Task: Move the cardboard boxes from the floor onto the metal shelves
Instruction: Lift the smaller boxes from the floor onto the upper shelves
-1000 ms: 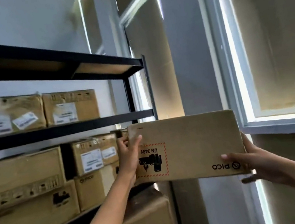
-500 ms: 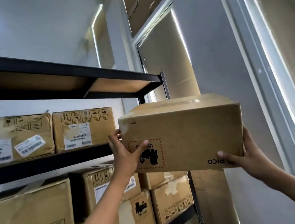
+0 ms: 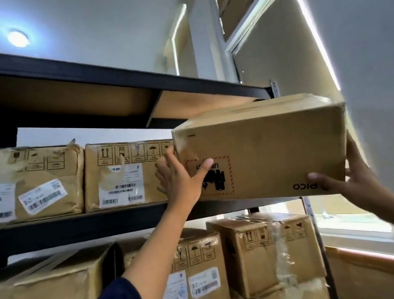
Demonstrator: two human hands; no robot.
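Box [image 3: 269, 147] now higher at shelf [image 3: 73, 228] edge, both hands' fingers [image 3: 168, 170] still clasping it.

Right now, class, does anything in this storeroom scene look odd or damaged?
Yes. The held box is upside down: its PICO print and UN label read inverted. Shelf boxes show torn tape and crumpled labels.
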